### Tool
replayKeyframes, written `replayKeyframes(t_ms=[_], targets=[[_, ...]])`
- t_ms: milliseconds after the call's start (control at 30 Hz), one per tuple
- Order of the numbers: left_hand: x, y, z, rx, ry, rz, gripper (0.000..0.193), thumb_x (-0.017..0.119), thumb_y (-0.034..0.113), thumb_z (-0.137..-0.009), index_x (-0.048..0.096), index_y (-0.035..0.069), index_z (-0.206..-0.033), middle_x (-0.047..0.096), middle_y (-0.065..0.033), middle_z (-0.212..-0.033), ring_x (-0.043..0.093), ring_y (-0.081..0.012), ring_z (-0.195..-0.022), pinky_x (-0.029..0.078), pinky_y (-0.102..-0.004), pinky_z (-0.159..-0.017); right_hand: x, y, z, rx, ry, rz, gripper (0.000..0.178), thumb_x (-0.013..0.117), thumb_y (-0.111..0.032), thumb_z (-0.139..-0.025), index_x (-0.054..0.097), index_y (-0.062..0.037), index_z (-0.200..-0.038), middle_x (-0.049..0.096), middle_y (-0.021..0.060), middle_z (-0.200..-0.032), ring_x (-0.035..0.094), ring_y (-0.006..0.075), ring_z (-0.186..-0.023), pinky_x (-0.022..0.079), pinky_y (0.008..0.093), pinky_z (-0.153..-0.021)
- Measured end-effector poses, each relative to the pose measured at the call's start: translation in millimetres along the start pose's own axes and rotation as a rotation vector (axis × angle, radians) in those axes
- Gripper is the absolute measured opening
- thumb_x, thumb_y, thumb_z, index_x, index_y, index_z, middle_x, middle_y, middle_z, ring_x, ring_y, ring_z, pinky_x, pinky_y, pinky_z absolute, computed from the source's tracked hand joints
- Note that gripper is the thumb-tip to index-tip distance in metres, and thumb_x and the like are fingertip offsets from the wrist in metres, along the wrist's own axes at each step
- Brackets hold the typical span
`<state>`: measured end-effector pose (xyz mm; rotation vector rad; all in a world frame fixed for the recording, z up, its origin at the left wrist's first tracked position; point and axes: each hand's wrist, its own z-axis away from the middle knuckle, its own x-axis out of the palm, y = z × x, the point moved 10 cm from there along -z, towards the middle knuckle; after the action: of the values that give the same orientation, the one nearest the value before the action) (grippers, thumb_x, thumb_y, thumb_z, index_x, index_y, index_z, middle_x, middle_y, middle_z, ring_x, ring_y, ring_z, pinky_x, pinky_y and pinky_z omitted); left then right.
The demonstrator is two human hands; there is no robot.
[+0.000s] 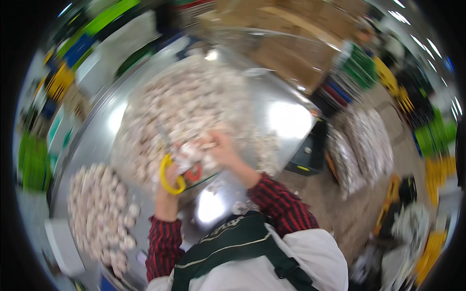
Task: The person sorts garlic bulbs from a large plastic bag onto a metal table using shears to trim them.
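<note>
My left hand (168,186) is closed on scissors with a yellow loop handle (171,180); their blurred blades point away from me. A red loop (194,171) beside it looks like the other handle. Pale garlic bulbs (191,152) lie between my two hands. My right hand (223,148) has its fingers bent in a pinch on a garlic bulb, smeared by motion. Beyond both hands spreads a large heap of garlic bulbs (187,97) on clear plastic. A second pile of garlic (97,208) lies at the left, on the metal table (286,109).
A dark crate (310,150) stands past the table's right edge, with filled clear bags (361,148) on the floor beyond it. Cardboard boxes (286,53) stand behind the table. A white container (64,246) sits at the lower left. Green crates (34,162) are stacked further left.
</note>
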<state>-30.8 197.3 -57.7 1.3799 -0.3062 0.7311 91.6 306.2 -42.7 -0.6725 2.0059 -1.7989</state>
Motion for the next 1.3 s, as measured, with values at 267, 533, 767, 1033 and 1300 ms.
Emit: replayKeyframes(t_ms=[267,533,767,1033,1300], targets=[[7,20,31,0.121,0.198,-0.055,0.036,0.064,0.005,-0.084,0.054,0.006,-0.118,0.063,-0.0071,-0.097,0.064,-0.0151,-0.078,0.054,-0.0275,-0.064,70,-46,24,0.079,-0.261,-0.489,0.047,0.063,0.001,-0.089,0.041,-0.0036,-0.131,0.065,0.0142,-0.112,0.065,0.0134,-0.078,0.055,0.0273,-0.061],[32,41,37,0.168,0.079,-0.412,0.035,0.065,0.006,-0.087,0.055,0.004,-0.120,0.063,-0.0027,-0.090,0.059,-0.0082,-0.075,0.048,-0.0219,-0.066,24,-45,0,0.199,-0.291,-0.539,0.036,0.061,-0.009,-0.090,0.047,-0.0012,-0.123,0.063,0.0112,-0.104,0.062,0.0126,-0.069,0.052,0.0263,-0.060],[31,56,43,0.142,0.131,-0.393,0.032,0.059,0.018,-0.096,0.053,0.002,-0.123,0.066,-0.0073,-0.084,0.059,-0.0103,-0.062,0.046,-0.0207,-0.053,26,-102,3,-0.421,-0.430,0.207,0.042,0.075,-0.005,-0.079,0.055,-0.0002,-0.116,0.064,0.0090,-0.096,0.063,0.0130,-0.073,0.051,0.0254,-0.065],[32,43,32,0.328,0.360,-0.229,0.032,0.072,0.011,-0.086,0.055,0.005,-0.113,0.056,0.0012,-0.077,0.052,-0.0058,-0.063,0.042,-0.0195,-0.053,29,-97,25,-0.283,-0.119,0.351,0.061,0.079,-0.010,-0.077,0.047,0.0051,-0.126,0.062,0.0125,-0.101,0.062,0.0157,-0.078,0.051,0.0279,-0.066],[36,57,51,0.224,0.077,-1.229,0.040,0.053,0.012,-0.093,0.044,0.002,-0.131,0.063,-0.0203,-0.097,0.063,-0.0337,-0.083,0.050,-0.0391,-0.075,27,-70,24,0.179,-0.440,-0.389,0.039,0.046,-0.023,-0.098,0.046,0.0040,-0.127,0.062,0.0085,-0.106,0.060,0.0124,-0.080,0.049,0.0255,-0.064]])
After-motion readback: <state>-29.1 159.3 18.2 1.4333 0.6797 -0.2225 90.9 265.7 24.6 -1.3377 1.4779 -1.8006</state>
